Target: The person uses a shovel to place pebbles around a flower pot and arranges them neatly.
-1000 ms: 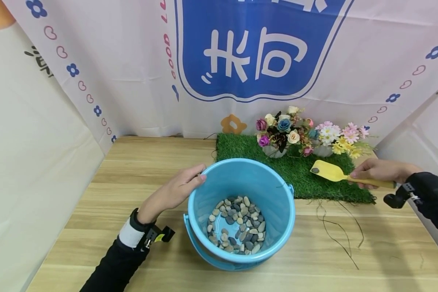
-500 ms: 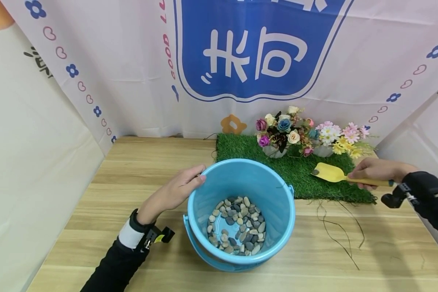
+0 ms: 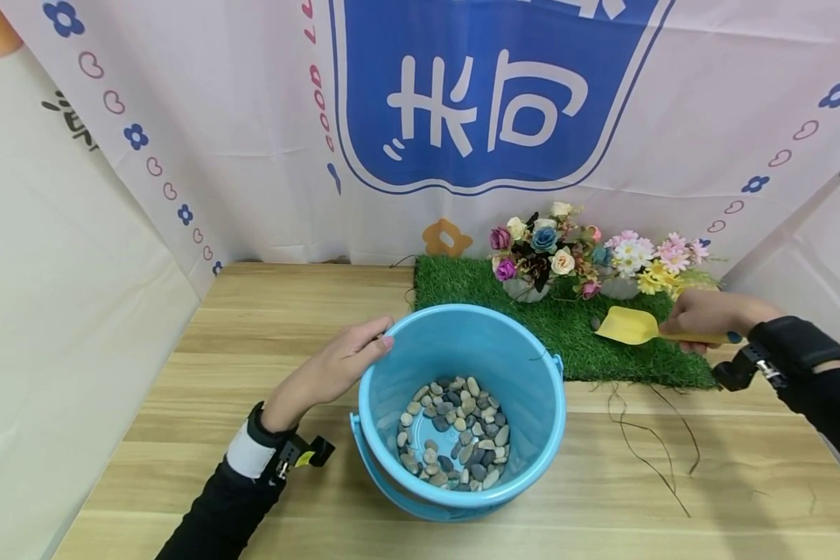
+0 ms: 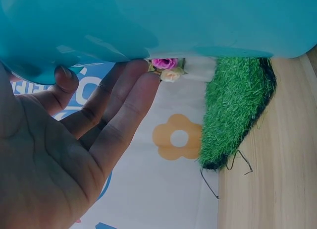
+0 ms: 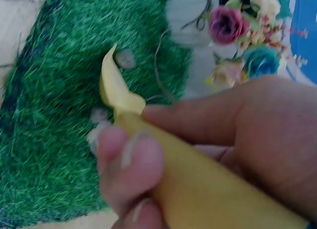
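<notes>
On the green mat (image 3: 476, 284), just past the tip of the yellow trowel (image 3: 626, 325), now lies one dark pebble (image 3: 596, 323), which half a second ago was on the blade. So I judge that the scoop has put the stone down on the grass, and the trowel, in which no other stone shows, is free for another load. The right hand (image 3: 714, 311) has moved a little inward; its thumb and curled fingers pinch the trowel's handle. Meanwhile the blue bucket (image 3: 420, 354) stands in the same place, in front of the mat, with the many stones (image 3: 465, 404) on its floor looking unchanged. The left hand (image 3: 332, 373) keeps its rim between thumb and fingers; the longer fingers are nearly straight and close together outside the wall. As for writing, the white curtain (image 3: 266, 117) carries red letters, "GOOD LU", cut by the top edge, and a blue panel (image 3: 420, 175) with big white characters which I cannot read surely. I see no brand on the bucket or the trowel.
</notes>
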Demonstrator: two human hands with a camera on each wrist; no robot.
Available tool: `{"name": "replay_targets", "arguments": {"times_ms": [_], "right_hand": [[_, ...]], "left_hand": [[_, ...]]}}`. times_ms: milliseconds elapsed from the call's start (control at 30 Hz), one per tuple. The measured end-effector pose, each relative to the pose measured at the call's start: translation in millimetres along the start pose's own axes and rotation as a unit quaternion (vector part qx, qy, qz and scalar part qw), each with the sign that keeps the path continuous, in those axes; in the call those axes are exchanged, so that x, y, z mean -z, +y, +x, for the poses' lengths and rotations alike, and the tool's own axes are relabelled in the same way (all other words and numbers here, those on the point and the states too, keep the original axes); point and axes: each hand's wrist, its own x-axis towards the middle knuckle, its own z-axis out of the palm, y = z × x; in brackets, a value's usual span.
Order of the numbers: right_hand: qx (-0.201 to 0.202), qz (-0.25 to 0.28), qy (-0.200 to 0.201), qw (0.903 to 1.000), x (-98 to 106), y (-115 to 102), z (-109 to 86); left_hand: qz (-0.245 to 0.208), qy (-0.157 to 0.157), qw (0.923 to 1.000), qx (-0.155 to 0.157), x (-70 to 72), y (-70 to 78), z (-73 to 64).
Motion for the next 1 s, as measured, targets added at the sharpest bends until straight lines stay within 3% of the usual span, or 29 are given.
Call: {"name": "replay_targets", "arguments": {"times_ms": [200, 433, 600, 800, 1000], "right_hand": [[-0.006, -0.028, 0.010, 0.9995, 1, -8, -2.8], [0.005, -0.013, 0.014, 0.9998, 4, -7, -13.1], [0.075, 0.012, -0.008, 0.9971, 7, -3, -21.6], [0.173, 0.046, -0.037, 0.9832, 11, -1, -27.7], [0.219, 0.081, -0.045, 0.9713, 14, -13, -31.0]], "left_hand": [[-0.009, -0.003, 0.9999, 0.002, -0.6, -1.4, -0.5], [-0.010, -0.005, 0.9999, 0.007, -0.5, -0.5, -1.0], [-0.008, -0.004, 0.9999, 0.009, 0.1, 0.2, -0.8], [-0.010, -0.005, 0.9999, 0.008, 0.1, -0.6, -1.3], [-0.008, -0.004, 0.9999, 0.008, 0.2, -1.0, -1.2]]}}
